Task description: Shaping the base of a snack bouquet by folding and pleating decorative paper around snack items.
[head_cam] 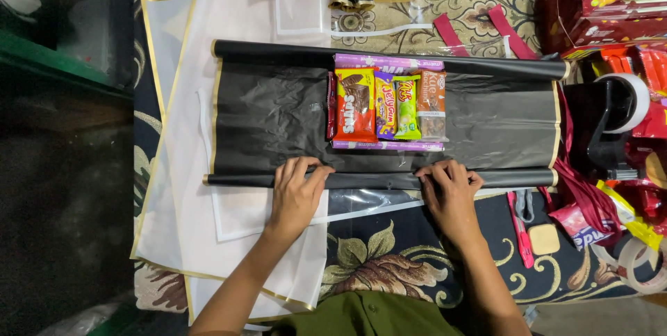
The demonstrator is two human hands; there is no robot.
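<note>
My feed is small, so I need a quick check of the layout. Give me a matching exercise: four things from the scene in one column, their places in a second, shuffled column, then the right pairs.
Things:
1. left hand
2. right hand
3. snack packets
4. tape dispenser

Places:
A. in the middle of the black sheet
B. on the near rolled edge, left of centre
C. off the sheet's right end
D. on the near rolled edge, right of centre

Pairs: 1-B, 2-D, 3-A, 4-C
</note>
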